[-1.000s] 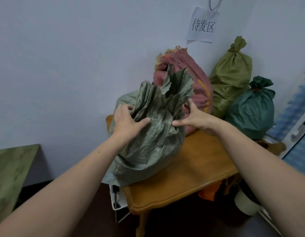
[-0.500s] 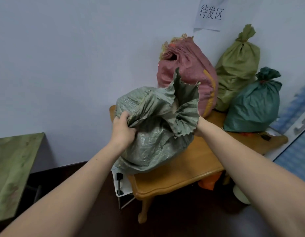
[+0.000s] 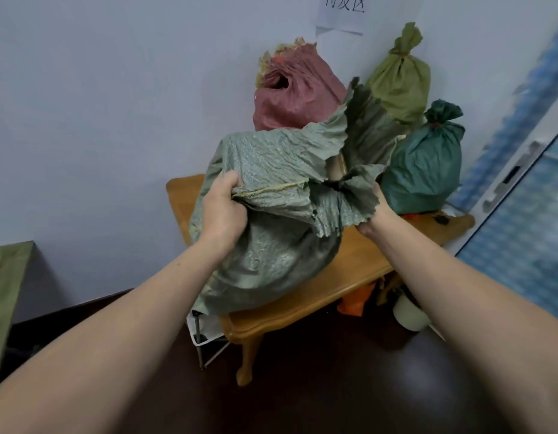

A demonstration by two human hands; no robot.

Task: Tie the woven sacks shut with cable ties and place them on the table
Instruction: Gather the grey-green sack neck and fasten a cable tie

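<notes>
While the grey-green sack (image 3: 271, 245) sits on the tabletop's (image 3: 349, 277) near end with its mouth open, the left grip (image 3: 223, 211) clutches a bunched fold of that mouth. The right grip (image 3: 373, 214) reaches under the opposite flap, fingers hidden, so I cannot tell its hold. A red sack (image 3: 290, 98), an olive sack (image 3: 399, 79) and a dark green sack (image 3: 425, 164) stand behind.

The right grip (image 3: 373, 214) shows only its heel and wrist; its fingers are hidden behind the frilled mouth of the grey-green sack (image 3: 271, 255). The left grip (image 3: 223, 211) has its fingertips buried in a fold of that sack. The sack also covers the lower part of the red sack (image 3: 290, 98). The paper sign (image 3: 340, 17) is cut off by the top edge, its writing unreadable. A small dark thing (image 3: 440, 219) on the worktop (image 3: 349, 270) is too small to tell. The window (image 3: 522, 214) is blurred.
</notes>
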